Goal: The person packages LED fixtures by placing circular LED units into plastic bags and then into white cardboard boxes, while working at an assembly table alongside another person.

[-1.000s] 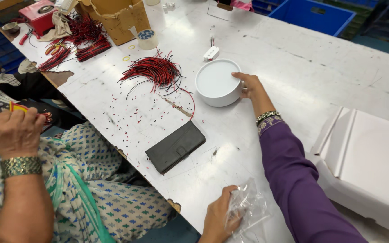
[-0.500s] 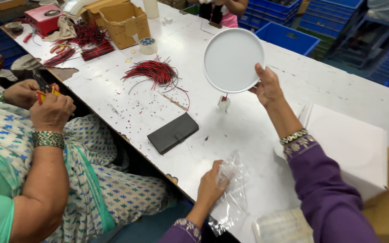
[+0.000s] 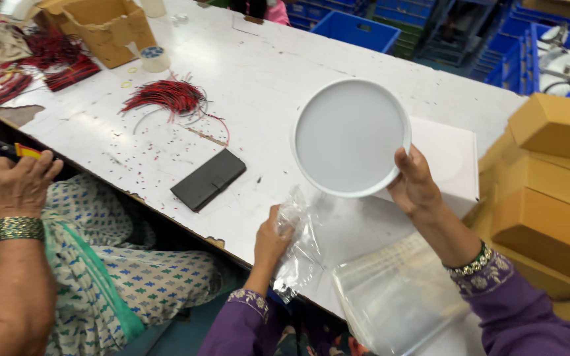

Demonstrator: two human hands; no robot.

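My right hand (image 3: pixel 415 186) grips the rim of a round white lamp (image 3: pixel 349 137), lifted above the table (image 3: pixel 265 72). My left hand (image 3: pixel 273 236) pinches a clear plastic bag (image 3: pixel 301 247) at the table's edge.

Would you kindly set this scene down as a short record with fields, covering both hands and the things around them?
Right hand: holds a round white disc by its rim, lifted above the table
Left hand: grips a clear plastic bag at the table edge
Table: white, strewn with small wire scraps
On table: black wallet-like case, bundle of red and black wires, stack of clear bags
Right side: tan cardboard boxes
Left side: a co-worker's hand
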